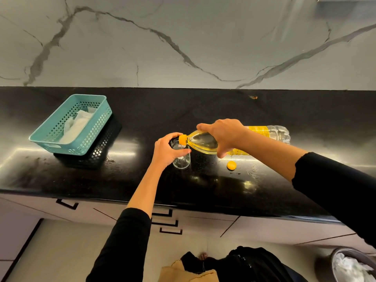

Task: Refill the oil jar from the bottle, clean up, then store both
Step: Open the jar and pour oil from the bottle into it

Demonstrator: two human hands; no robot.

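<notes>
Head view: left hand [168,150] curled round upper part of glass jar [183,162], which stands upright on black counter [203,110]. Right hand [225,135] grips oil bottle [203,142] near neck. Bottle tipped almost level, orange mouth at jar rim. Loose orange cap [231,165] on counter, just nearside of right hand. Teal basket [50,142] holding white cloth [75,127], well left of left hand.

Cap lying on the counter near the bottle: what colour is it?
The cap is orange-yellow, like the neck of the bottle; head view shows it best.
</notes>
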